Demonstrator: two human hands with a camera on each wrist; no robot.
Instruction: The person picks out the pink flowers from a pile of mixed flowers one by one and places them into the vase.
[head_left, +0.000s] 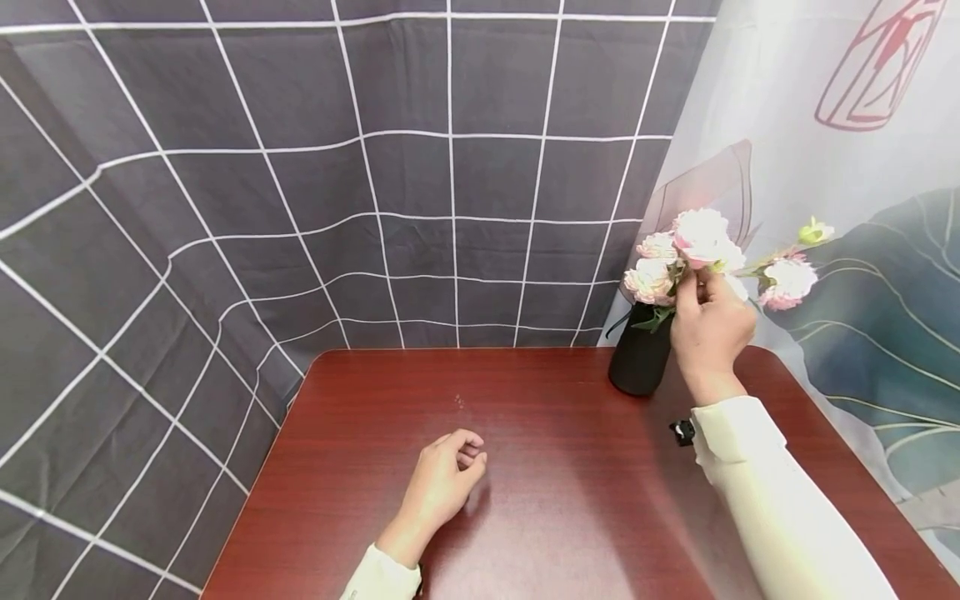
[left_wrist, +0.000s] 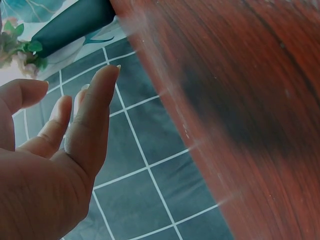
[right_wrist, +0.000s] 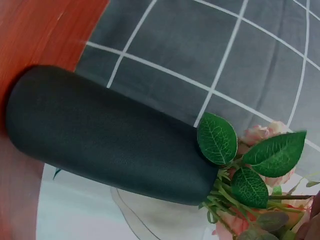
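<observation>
My right hand (head_left: 712,329) is raised at the back right, its thumb and fingers pinching a pink flower (head_left: 703,237) just below the bloom. A black vase (head_left: 640,354) stands upright on the table beside that hand, with more pale pink flowers (head_left: 649,279) at its mouth. In the right wrist view, green leaves (right_wrist: 272,154) and thin stems come out of the vase (right_wrist: 110,135); only a bit of the fingers shows at the right edge. My left hand (head_left: 442,479) is low over the table's front middle, fingers loosely bent. Nothing lies in the left hand (left_wrist: 55,150).
The red-brown wooden table (head_left: 540,433) has rounded back corners. Behind it and to the left hangs a dark grey cloth (head_left: 405,179) with white grid lines. A pale patterned curtain (head_left: 892,275) hangs on the right. A flower branch (head_left: 787,282) reaches out to the right.
</observation>
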